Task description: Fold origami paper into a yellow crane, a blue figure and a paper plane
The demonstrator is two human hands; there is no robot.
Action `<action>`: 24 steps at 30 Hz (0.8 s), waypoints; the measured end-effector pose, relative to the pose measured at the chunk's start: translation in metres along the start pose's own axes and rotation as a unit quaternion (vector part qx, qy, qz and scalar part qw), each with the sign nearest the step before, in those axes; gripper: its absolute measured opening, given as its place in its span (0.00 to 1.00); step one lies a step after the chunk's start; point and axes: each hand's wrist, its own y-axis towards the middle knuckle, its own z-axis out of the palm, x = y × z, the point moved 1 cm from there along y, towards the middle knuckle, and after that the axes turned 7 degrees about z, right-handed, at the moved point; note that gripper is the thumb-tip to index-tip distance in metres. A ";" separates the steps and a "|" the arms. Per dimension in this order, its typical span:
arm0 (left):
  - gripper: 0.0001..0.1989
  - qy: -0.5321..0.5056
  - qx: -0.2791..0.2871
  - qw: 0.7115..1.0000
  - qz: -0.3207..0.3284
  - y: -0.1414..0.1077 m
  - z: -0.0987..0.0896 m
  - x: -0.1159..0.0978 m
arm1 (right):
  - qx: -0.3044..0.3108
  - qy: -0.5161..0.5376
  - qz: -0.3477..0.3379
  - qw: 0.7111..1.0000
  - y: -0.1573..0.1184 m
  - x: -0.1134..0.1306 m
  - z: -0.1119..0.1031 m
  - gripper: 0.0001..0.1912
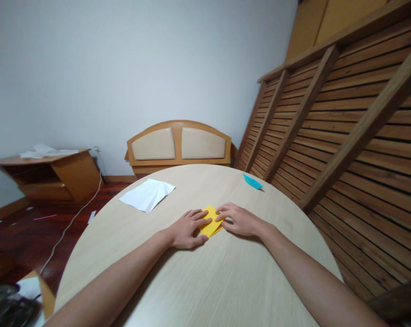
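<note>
A folded piece of yellow paper, roughly diamond-shaped with layers parting at its lower right edge, lies on the round table. My left hand rests on its left side, fingers spread flat over the paper and the thumb at the near corner. At the right side, my right hand has its fingers bent over the paper, with the thumb close to them at the edge. The underside of the fold is hidden.
A creased white sheet lies at the table's far left. Towards the far right edge sits a small blue folded paper. Wooden slatted panels lean close along the right. Behind the table stands a headboard.
</note>
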 end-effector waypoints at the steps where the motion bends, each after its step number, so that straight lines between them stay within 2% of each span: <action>1: 0.33 0.002 0.001 1.000 0.003 0.000 -0.001 -0.001 | 0.001 0.004 -0.004 1.000 0.001 0.002 0.000 0.12; 4: 0.33 -0.004 0.006 1.000 0.012 -0.001 -0.002 -0.002 | 0.003 0.011 -0.005 1.000 0.003 0.005 0.001 0.09; 7: 0.29 -0.016 0.007 1.000 0.023 -0.001 -0.001 -0.001 | -0.007 0.026 0.028 0.999 0.004 0.007 0.002 0.08; 11: 0.28 -0.021 0.003 1.000 0.022 0.001 0.002 -0.001 | -0.017 0.065 0.070 0.995 0.005 0.008 0.005 0.13; 20: 0.35 -0.037 -0.033 0.999 0.004 0.005 0.007 0.000 | -0.047 0.085 0.075 0.992 0.006 0.001 0.019 0.24; 24: 0.33 -0.030 -0.030 0.999 0.016 0.005 0.005 -0.003 | -0.050 0.060 0.086 0.993 0.006 -0.001 0.024 0.28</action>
